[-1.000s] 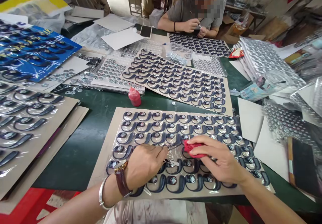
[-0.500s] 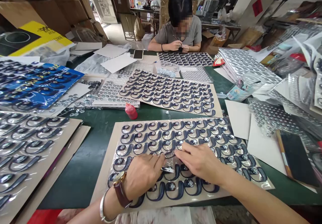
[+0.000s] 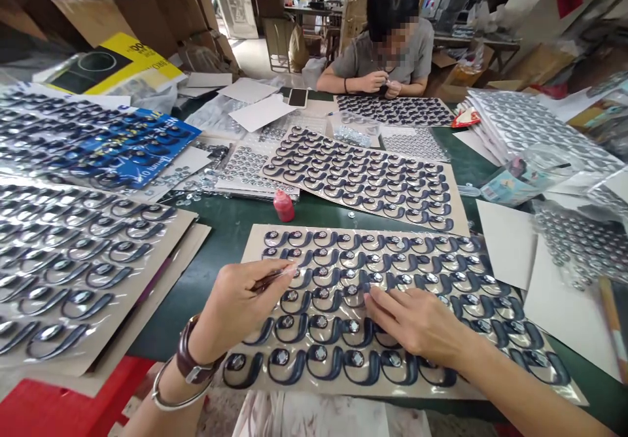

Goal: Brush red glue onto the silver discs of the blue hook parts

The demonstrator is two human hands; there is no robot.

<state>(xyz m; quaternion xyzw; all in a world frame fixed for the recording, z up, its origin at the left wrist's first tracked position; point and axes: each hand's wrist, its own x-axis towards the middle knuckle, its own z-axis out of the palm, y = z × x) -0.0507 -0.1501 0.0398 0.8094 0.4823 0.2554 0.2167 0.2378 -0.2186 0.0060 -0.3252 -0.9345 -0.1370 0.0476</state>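
Note:
In front of me lies a cardboard sheet [image 3: 255, 244] covered with clear film, bearing rows of dark blue curved pieces [image 3: 328, 366] with round shiny centres. My left hand [image 3: 245, 299] is raised over the sheet's left part, thumb and fingers pinched together. Something thin shows between them, too unclear to name. My right hand [image 3: 417, 322] rests on the middle of the sheet. Its fingers are stretched out, with the tips touching the film by one of the curved pieces; they partly cover the pieces below.
A red bottle [image 3: 284, 206] stands beyond the sheet. Behind it lies a second sheet of pieces [image 3: 458, 208]; more are stacked at left [image 3: 186, 224]. White cards [image 3: 505, 241] and a bag of shiny round parts [image 3: 572, 241] lie right. A co-worker [image 3: 387, 51] sits opposite.
My left hand has lifted from the sheet's middle and moved left, away from my right hand. The metal tip seen by its fingers is out of sight. The view has shifted slightly.

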